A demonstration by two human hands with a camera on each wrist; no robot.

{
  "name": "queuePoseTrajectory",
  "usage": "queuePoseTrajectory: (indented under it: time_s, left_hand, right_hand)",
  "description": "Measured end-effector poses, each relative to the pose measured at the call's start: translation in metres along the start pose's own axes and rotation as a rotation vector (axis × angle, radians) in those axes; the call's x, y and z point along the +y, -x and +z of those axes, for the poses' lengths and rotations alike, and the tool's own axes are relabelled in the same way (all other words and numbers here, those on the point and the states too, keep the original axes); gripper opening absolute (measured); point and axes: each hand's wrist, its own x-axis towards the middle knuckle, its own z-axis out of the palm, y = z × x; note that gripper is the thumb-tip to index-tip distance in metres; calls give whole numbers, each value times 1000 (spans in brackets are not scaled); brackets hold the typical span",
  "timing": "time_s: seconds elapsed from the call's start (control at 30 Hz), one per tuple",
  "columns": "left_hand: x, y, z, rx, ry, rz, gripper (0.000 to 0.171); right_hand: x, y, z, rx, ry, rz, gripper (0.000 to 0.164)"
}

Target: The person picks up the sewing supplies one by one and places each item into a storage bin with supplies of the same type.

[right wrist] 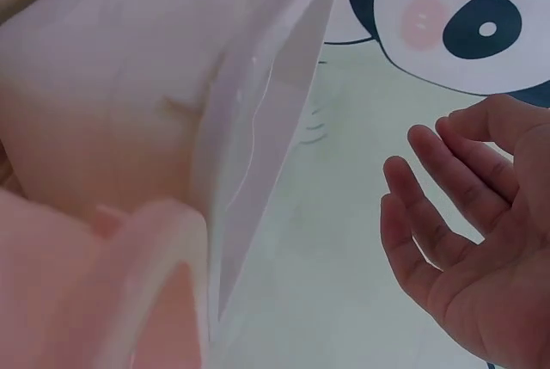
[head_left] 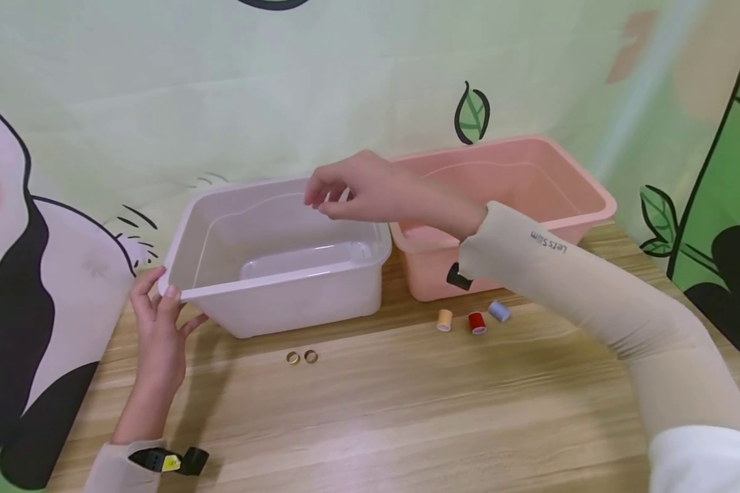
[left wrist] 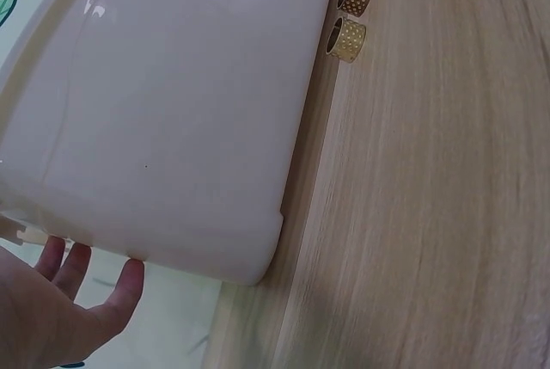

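My left hand (head_left: 160, 335) grips the left corner of the white plastic basin (head_left: 302, 298), its thumb and fingers at the rim. In the left wrist view its fingertips (left wrist: 131, 283) touch the basin's outer wall. Over the basin's back right part hovers my right hand (head_left: 364, 188), fingers loosely bent. The right wrist view shows nothing held between those fingers. Two dimpled gold ring thimbles (head_left: 301, 357) stand on the table before the basin. A faint pale shape (head_left: 362, 252) shows at the basin's inner right end; I cannot tell what it is.
A pink basin (head_left: 438, 281) adjoins the white one on the right, partly behind my right forearm. In front of it lie a yellow thread spool (head_left: 445, 320), a red spool (head_left: 477, 323) and a blue spool (head_left: 499, 311). A printed cloth (head_left: 160, 82) hangs behind the wooden table (head_left: 345, 411).
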Motion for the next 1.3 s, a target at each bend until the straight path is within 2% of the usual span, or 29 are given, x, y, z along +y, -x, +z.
queuePoseTrajectory:
  time_s: [0.23,0.47,0.67,1.0,1.17,1.3]
  left_hand:
    - [-1,-1,1,11,11,1,45]
    - [-2,-3,3,-6,27,21,45]
    - [0,-5,2,15,55,9,43]
    - [3,-6,2,20,52,-3,45]
    - [4,-5,1,23,46,-13,45]
    - [3,-5,1,27,50,-16,44]
  right_hand:
    - [-3,15,12,51,6,-11,23]
    - [-4,33,22,97,-41,-12,25]
    - [-5,46,33,135,-72,-34,22]
    - [0,68,58,142,-185,22,24]
    - [1,73,67,140,-177,-9,24]
    - [-1,77,71,100,-175,-10,25]
